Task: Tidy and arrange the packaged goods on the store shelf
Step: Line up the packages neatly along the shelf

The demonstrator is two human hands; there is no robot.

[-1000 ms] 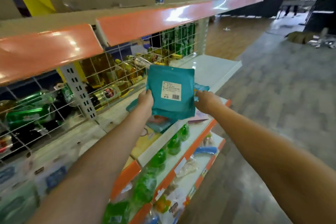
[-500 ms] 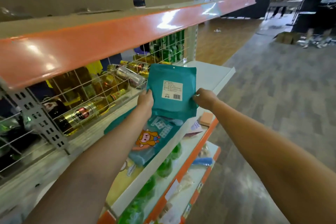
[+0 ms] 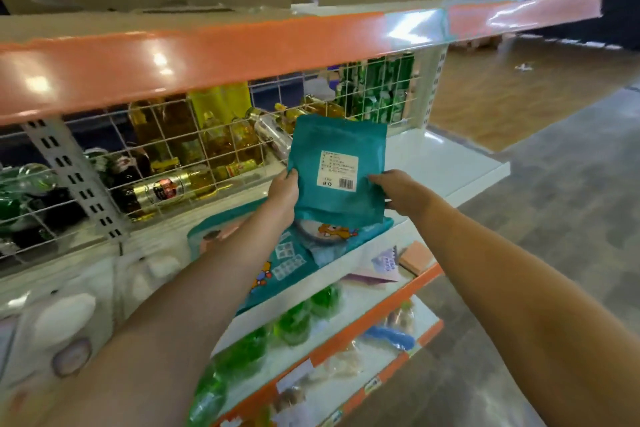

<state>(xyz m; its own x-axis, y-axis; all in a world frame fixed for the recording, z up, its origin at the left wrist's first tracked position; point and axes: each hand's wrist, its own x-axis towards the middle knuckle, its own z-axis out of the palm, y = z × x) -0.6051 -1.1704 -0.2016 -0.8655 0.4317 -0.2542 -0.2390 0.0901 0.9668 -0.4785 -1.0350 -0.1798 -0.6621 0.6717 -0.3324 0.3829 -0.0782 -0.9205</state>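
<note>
The white shelf (image 3: 450, 163) carries flat teal packets (image 3: 294, 263) near its front edge. The lower shelf (image 3: 349, 305) holds green bottles (image 3: 294, 322).

The pouch (image 3: 337, 168) stands upright above the middle shelf (image 3: 446, 166), its labelled side toward the camera, held between the left hand (image 3: 282, 192) on its left edge and the right hand (image 3: 398, 192) on its right edge. Directly below the pouch, flat packets (image 3: 294, 263) lie on the middle shelf, overlapping one another, the nearest reaching the shelf's front edge. Behind the pouch stands a wire grid (image 3: 214, 146), and behind the grid lie bottles (image 3: 173, 185), some on their sides. Above the pouch runs the upper shelf (image 3: 242, 52). Below the middle shelf, a lower shelf (image 3: 381, 298) carries round bottles (image 3: 294, 322) to the pouch's lower left and a small box (image 3: 417, 256) to its lower right.
</note>
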